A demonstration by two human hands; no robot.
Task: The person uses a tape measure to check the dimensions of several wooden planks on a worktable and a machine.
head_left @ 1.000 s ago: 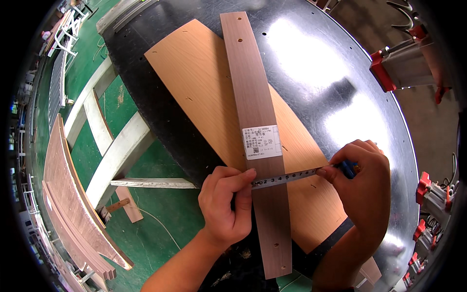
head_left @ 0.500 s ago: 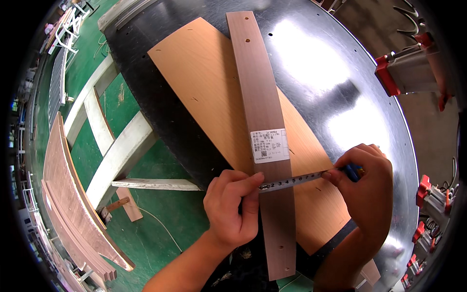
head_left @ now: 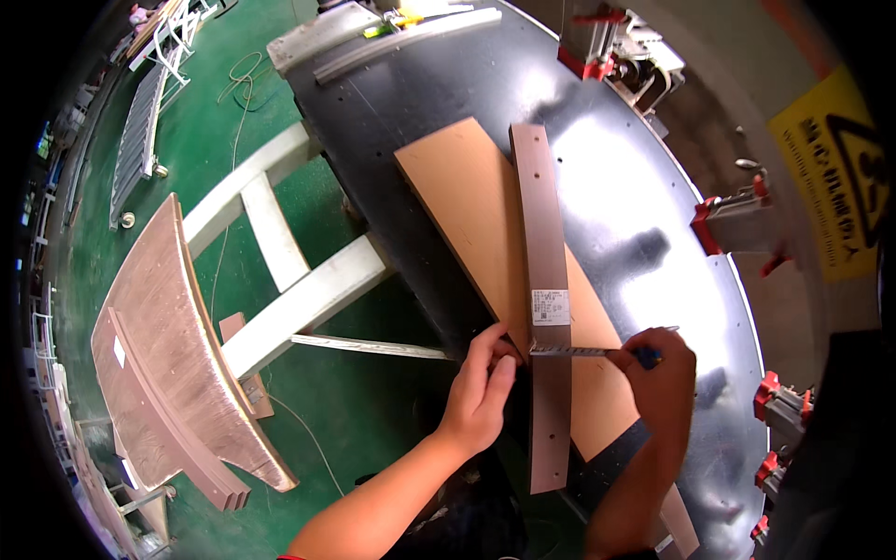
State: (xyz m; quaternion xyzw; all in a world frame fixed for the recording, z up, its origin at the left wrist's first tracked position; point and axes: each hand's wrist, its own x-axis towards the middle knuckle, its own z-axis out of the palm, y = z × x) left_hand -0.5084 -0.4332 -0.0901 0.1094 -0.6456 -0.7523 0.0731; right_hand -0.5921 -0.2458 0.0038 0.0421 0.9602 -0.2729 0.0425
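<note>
A brown wooden plank [head_left: 546, 243] with a white printed label [head_left: 551, 307] lies crosswise on a wider tan board [head_left: 471, 205]. My right hand [head_left: 658, 383] is closed round a blue tape measure [head_left: 648, 356], right of the plank. Its metal blade [head_left: 586, 352] stretches left across the plank just below the label, its end at the plank's left edge. Beside that edge is my left hand [head_left: 478, 397], thumb and fingers apart and loosely bent, off the blade. Whether its fingertips touch the plank I cannot tell.
Both boards rest on a dark, shiny table [head_left: 429, 103]. Red-tipped clamps [head_left: 733, 219] line its right side. Metal strips [head_left: 411, 42] lie at the far edge. To the left, a pale frame [head_left: 308, 303] and a curved panel [head_left: 177, 364] with stacked strips stand over the green floor [head_left: 317, 401].
The view has shifted and drawn back, showing more of the table and clamps. My left hand has let go of the blade's end and moved left; my right hand still holds the tape measure.
</note>
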